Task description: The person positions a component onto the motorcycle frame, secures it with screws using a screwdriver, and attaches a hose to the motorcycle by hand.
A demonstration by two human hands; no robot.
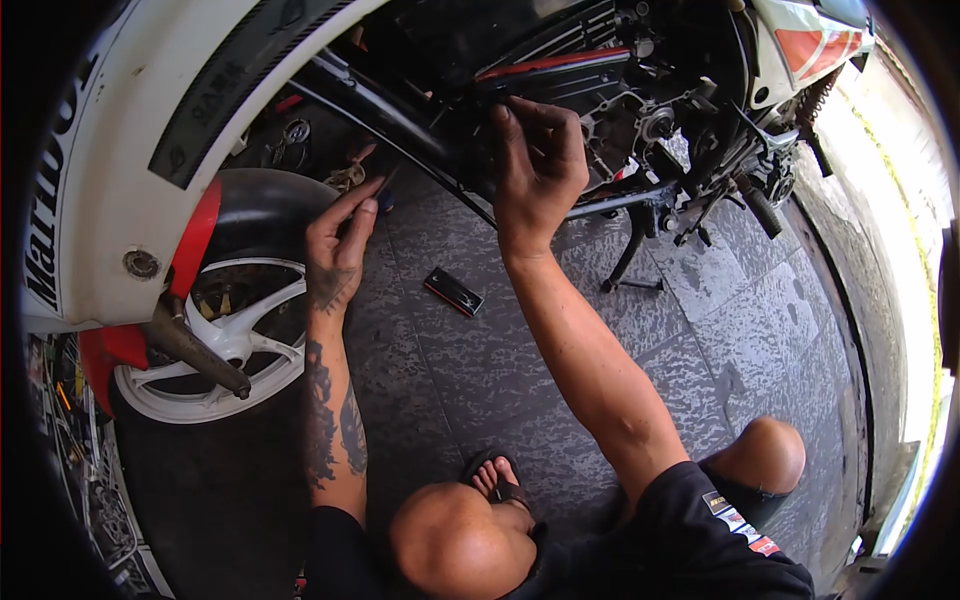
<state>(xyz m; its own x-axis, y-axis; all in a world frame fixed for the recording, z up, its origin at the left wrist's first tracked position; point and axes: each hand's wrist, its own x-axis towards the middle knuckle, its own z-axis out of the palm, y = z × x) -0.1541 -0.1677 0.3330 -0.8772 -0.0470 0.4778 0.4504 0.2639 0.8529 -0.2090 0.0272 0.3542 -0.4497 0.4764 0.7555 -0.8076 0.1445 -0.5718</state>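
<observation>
My left hand (pixel 341 240) is beside the motorcycle's dark frame tube (pixel 400 130), with thumb and fingers pinching a thin dark tool (pixel 388 182) that points up and right. My right hand (pixel 540 165) is raised at the engine area, just below the red-edged part (pixel 555 62). Its fingers are bent together toward the thumb, and what they hold, if anything, is too dark to make out. The exposed engine casing (pixel 650 125) is to the right of this hand.
At the left are the white wheel (pixel 235 345) and white fairing (pixel 120 150). A dark phone-like object (pixel 454 291) lies on the tiled floor (pixel 590 290). A footrest (pixel 762 210) juts out at the right, and assorted metal tools (pixel 90 480) are at the lower left.
</observation>
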